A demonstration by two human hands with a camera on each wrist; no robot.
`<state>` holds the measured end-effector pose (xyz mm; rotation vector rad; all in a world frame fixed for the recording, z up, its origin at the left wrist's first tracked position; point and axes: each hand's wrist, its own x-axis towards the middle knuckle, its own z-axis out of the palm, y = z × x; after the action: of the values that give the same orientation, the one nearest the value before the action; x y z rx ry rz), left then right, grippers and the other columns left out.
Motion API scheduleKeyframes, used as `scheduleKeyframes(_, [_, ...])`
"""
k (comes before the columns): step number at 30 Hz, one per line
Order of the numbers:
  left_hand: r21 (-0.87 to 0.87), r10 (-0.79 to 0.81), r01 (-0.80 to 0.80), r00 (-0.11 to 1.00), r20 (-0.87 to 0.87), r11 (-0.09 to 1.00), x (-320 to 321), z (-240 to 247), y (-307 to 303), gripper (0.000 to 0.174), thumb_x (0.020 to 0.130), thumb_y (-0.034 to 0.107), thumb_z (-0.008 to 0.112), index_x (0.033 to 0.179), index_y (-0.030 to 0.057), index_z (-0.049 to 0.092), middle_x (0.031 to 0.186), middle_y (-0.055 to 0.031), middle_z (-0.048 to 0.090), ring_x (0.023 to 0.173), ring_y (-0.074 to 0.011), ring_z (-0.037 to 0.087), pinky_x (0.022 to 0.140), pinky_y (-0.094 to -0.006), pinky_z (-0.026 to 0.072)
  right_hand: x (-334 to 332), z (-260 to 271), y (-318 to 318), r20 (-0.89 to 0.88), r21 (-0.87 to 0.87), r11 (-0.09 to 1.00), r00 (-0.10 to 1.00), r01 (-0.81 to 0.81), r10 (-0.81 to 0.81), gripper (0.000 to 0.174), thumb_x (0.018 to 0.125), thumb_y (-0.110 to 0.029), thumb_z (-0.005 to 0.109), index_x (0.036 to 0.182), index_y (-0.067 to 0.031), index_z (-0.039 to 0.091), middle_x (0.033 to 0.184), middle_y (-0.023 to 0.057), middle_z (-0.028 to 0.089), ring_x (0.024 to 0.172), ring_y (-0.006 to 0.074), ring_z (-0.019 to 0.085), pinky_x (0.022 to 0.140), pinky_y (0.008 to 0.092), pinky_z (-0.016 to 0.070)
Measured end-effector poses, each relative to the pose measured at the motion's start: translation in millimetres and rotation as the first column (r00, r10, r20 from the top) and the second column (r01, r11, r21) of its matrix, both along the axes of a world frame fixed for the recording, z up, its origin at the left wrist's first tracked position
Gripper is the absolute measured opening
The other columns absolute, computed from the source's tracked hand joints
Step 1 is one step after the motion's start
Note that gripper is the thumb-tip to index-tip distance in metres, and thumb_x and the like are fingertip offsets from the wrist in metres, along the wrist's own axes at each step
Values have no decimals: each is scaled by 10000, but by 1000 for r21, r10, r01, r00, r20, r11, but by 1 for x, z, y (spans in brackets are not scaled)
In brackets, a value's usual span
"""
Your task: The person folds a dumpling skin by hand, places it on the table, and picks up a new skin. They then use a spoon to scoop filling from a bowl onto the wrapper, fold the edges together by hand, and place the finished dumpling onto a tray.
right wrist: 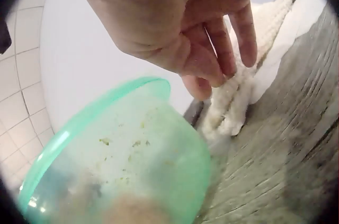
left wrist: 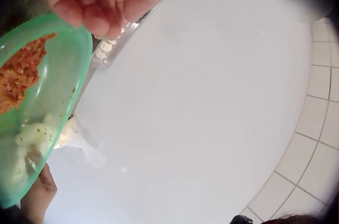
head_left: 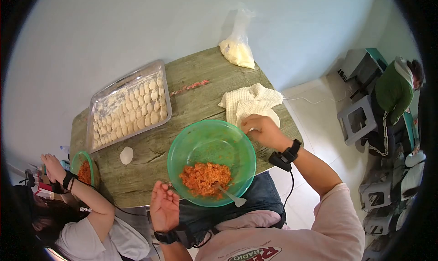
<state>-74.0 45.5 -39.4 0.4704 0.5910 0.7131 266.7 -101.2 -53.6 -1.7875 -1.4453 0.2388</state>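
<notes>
My right hand is at the near edge of a cream waffle-weave towel, thumb and fingertips right against its folds in the right wrist view. I cannot tell whether they pinch the cloth. A flat white round peeks out from under the towel. Palm up, my left hand holds nothing, its fingers loosely bent beside a green plastic bowl. Orange-red minced filling lies in the bowl's near part. A spoon is stuck in that filling, its pale handle leaning over the near rim.
A metal tray carries rows of dumplings at the back left. One round dough wrapper lies on the wooden table. A bag of pale flour stands at the far edge. Another person sits left near a smaller bowl.
</notes>
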Motion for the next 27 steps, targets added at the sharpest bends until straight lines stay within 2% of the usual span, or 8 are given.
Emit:
scheduleKeyframes(2, [10,3,-3,1000,-1,1000,0,-1,0,258,936,145,487,1185,79,507,989,-10,573,854,-131,556,799,-282,487,5,12,-10,-223,-13,977,952,211,-209,169,691,62,583,822,-25,646,915,88,644,829,213,616,712,320,495])
scheduleKeyframes(3, [26,6,-6,1000,-1,1000,-1,-1,0,256,936,146,487,1182,78,508,989,-9,572,853,-129,555,798,-281,486,13,8,-14,-223,-13,977,952,211,-209,169,691,62,583,822,-25,646,915,88,644,829,213,616,712,320,495])
scheduleKeyframes(5, [21,11,-10,1000,-8,1000,-1,-1,-1,255,938,147,484,1182,77,506,987,-9,572,851,-128,555,796,-281,487,32,-6,-23,-76,103,870,876,482,-476,147,678,42,591,799,-20,646,837,110,635,702,228,611,646,321,488])
scheduleKeyframes(6, [15,16,-16,1000,-14,1000,-2,0,-1,254,939,148,482,1182,77,505,985,-10,571,849,-127,555,794,-281,488,40,-10,-29,-75,104,871,877,480,-475,147,678,42,591,799,-20,646,837,110,635,702,228,611,646,321,488])
scheduleKeyframes(8, [11,24,-24,999,-22,1000,-3,1,-2,253,941,149,479,1183,79,504,982,-9,572,847,-126,556,792,-282,489,51,-16,-40,-20,12,776,776,630,-630,160,671,-1,631,831,-11,645,832,123,625,713,240,606,660,329,488])
scheduleKeyframes(15, [20,29,-28,999,-25,999,-4,-3,-5,254,944,152,473,1186,85,505,983,-3,575,845,-124,559,786,-286,493,65,-34,-52,-21,-152,773,780,616,-626,275,625,-79,700,877,6,632,864,146,613,735,273,603,674,343,488])
scheduleKeyframes(20, [23,0,0,1000,0,1000,-4,-4,-8,268,939,155,483,1197,87,505,994,-5,578,856,-127,559,795,-292,489,61,-28,-42,-18,-242,743,763,624,-647,336,573,-107,754,876,-24,638,808,114,624,740,258,614,676,337,489])
scheduleKeyframes(27, [0,24,-24,1000,10,1000,-9,-4,-9,255,925,117,500,1178,85,496,1005,-22,567,857,-136,556,801,-292,493,55,-31,-38,-81,-334,718,740,611,-668,316,590,-81,743,885,-33,640,800,107,644,730,246,621,670,331,486])
